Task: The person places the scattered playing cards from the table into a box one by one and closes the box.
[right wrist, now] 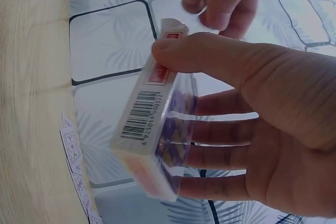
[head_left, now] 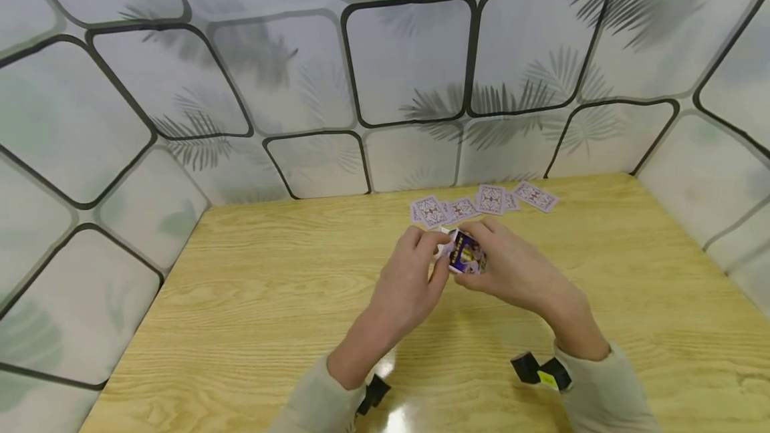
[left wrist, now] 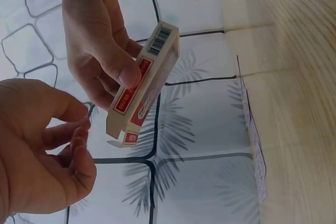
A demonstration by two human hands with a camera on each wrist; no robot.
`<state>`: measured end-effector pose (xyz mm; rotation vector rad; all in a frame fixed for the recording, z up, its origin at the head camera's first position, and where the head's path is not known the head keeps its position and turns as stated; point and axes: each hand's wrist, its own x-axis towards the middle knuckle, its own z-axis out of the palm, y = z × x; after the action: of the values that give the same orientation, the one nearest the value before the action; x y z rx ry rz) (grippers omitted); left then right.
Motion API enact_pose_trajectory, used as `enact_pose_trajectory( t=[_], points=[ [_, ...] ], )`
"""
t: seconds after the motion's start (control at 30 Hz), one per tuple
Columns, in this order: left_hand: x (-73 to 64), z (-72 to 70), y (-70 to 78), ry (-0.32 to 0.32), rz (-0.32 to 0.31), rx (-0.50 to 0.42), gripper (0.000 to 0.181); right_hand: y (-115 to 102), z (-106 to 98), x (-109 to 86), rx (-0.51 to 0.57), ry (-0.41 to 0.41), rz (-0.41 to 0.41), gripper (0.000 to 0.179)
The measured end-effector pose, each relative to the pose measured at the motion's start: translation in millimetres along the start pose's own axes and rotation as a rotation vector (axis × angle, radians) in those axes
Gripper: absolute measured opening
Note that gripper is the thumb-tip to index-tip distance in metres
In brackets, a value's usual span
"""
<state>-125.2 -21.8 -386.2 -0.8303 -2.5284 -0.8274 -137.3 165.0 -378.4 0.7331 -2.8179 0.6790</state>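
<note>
A playing card box (head_left: pixel 467 254) is in my right hand (head_left: pixel 517 266), above the table. Its narrow side is white with a red label and a barcode, and a broad face is purple. In the right wrist view, the right thumb (right wrist: pixel 181 53) presses the narrow side while the fingers spread along the broad face. The box end toward my left hand (head_left: pixel 412 279) has a raised flap (left wrist: pixel 123 139). My left fingers, loosely bent, hover close to that end, with a small gap to the flap in both wrist views.
Several playing cards (head_left: pixel 462 209) with patterned backs lie in a loose, partly overlapping row at the back of the wooden table (head_left: pixel 259 313). Behind and beside the table hangs a pale cloth (head_left: pixel 409 59) with black outlines and leaf prints.
</note>
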Motion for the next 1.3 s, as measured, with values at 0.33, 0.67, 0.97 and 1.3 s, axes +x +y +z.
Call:
enact_pose_trajectory(
  t=[0.33,0.67,0.97,1.3],
  points=[
    [-5.8,-3.6,17.9,0.071,-0.059,-0.037,0.038,-4,4,6.3,0.159,0.35,0.119,0.068],
    [-11.5,0.6,35.4,-0.138,-0.164,-0.299,0.072,-12,15,11.3,0.263,0.542,0.125,0.069],
    [-6.7,2.5,24.6,-0.028,-0.255,-0.472,0.072,-22,25,14.9,0.325,0.533,0.111,0.069],
    [5.2,-6.3,2.1,0.162,-0.301,-0.481,0.078,-37,34,16.4,0.535,0.519,0.015,0.07]
  ],
)
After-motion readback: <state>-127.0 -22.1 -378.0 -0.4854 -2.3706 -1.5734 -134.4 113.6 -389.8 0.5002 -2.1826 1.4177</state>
